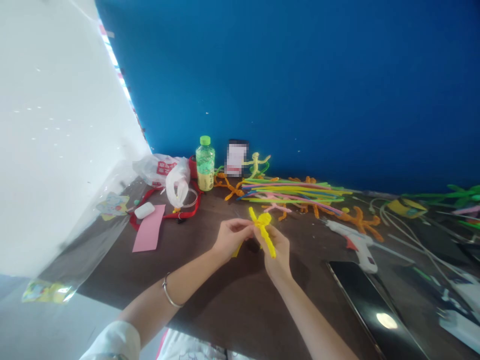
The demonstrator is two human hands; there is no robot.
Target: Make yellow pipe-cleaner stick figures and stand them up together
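Note:
A yellow pipe cleaner, twisted into a small looped shape with a stem, is held over the dark table. My left hand pinches its left end with closed fingers. My right hand grips the stem from below, fingers curled round it. A silver bracelet sits on my left wrist. A bundle of coloured pipe cleaners lies just beyond the hands.
A green-capped bottle and a white plastic bag stand at the back left, next to a pink paper. Orange pipe-cleaner figures, a white glue gun and a black tablet lie to the right. A blue wall backs the table.

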